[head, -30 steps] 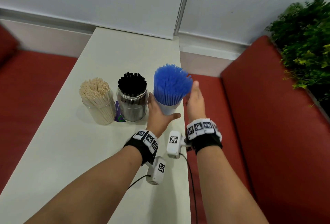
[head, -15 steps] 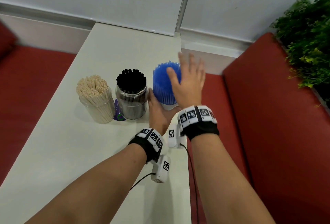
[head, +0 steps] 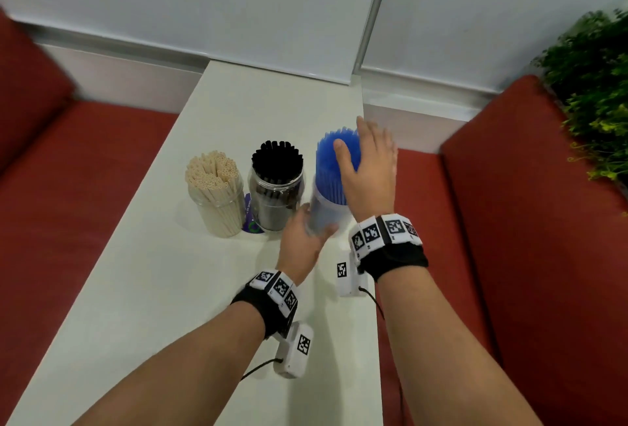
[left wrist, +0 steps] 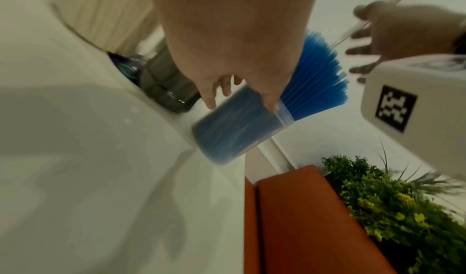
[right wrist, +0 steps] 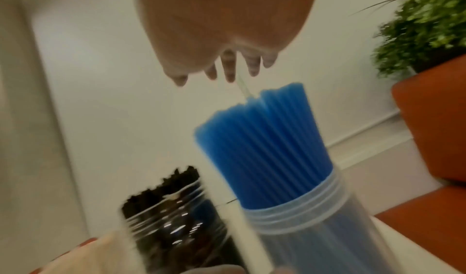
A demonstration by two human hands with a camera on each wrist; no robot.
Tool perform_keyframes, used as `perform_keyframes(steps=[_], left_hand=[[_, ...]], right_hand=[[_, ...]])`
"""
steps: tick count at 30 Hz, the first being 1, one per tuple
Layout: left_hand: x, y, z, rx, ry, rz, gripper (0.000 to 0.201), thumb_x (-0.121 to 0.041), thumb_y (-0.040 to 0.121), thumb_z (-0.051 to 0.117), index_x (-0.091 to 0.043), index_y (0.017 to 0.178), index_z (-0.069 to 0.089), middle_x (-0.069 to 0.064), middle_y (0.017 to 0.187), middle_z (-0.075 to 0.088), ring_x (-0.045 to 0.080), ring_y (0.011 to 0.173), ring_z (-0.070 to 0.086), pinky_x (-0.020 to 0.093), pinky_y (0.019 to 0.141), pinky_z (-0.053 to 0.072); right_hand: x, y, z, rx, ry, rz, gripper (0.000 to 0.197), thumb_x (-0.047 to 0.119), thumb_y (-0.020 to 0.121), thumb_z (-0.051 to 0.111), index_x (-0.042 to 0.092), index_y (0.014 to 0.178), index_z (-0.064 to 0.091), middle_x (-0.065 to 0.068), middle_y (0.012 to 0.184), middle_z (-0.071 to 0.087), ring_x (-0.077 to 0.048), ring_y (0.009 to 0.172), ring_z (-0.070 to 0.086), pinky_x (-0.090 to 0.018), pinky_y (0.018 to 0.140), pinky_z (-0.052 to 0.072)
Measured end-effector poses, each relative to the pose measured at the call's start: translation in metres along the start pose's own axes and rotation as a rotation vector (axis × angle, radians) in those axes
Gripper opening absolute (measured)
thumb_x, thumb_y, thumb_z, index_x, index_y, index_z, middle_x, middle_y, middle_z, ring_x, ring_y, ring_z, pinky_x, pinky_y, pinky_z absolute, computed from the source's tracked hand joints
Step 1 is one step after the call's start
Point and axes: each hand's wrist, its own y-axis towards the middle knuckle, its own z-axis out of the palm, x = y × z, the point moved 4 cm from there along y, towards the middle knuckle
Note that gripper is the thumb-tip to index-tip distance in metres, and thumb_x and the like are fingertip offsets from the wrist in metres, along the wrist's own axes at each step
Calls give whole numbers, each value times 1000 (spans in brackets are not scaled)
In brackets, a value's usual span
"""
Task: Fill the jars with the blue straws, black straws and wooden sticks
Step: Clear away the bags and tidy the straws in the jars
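Three clear jars stand in a row on the white table [head: 142,289]. The left one holds wooden sticks [head: 212,174], the middle one black straws [head: 277,160]. My left hand [head: 306,232] grips the lower part of the right jar [head: 323,211], which is packed with blue straws [head: 328,167] and leans a little. My right hand [head: 367,160] is spread flat over the straw tops. In the right wrist view its fingertips [right wrist: 228,73] sit just above the blue straws [right wrist: 264,145]; whether they touch is unclear. In the left wrist view my fingers [left wrist: 227,87] wrap the blue jar [left wrist: 234,133].
A small purple item [head: 250,218] sits between the stick jar and the black jar. The blue jar is close to the table's right edge [head: 368,208]. Red bench seats [head: 509,255] flank the table, a green plant [head: 591,103] stands at the right, and a white wall closes the far end.
My right hand rose from the right side of the blue jar to above the straws. The fanned blue straws are now bunched tighter. My left hand kept hold of the jar.
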Motion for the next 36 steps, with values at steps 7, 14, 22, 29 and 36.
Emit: perform_keyframes(steps=[7,14,22,29,36], left_hand=[[-30,-7,-73,-282,60,214,84,-68,86,51,-29,152,16,-15,150,21,5,141,24,26,115,27],[-51,28,-87,-198,143,336,39,-48,101,41,-42,139,47,-2,145,51,10,135,46,37,108,43],[-24,47,-84,-157,119,124,57,-19,94,63,-13,146,40,12,147,46,21,134,44,33,107,41],[-29,53,-83,-210,-31,181,77,-75,78,52,-21,130,40,-5,119,55,-1,103,54,12,82,46],[-15,63,-81,-132,-105,125,94,-61,55,87,-33,130,37,-10,124,48,13,113,56,40,88,56]], right_hand=[[101,-13,48,28,-14,-337,43,10,95,55,13,137,58,-16,150,46,-34,151,24,-44,121,24],[77,2,118,458,-319,-25,63,53,102,38,26,157,25,-10,164,23,-37,153,8,-55,123,11],[66,-5,128,136,-303,-161,35,47,97,49,22,119,63,1,118,62,-23,116,48,-41,103,37],[83,13,110,114,-247,-135,28,40,95,53,21,113,63,3,112,63,-23,112,50,-41,100,35],[102,20,70,-10,-33,-177,36,53,97,52,28,116,70,7,138,60,-16,143,38,-49,125,10]])
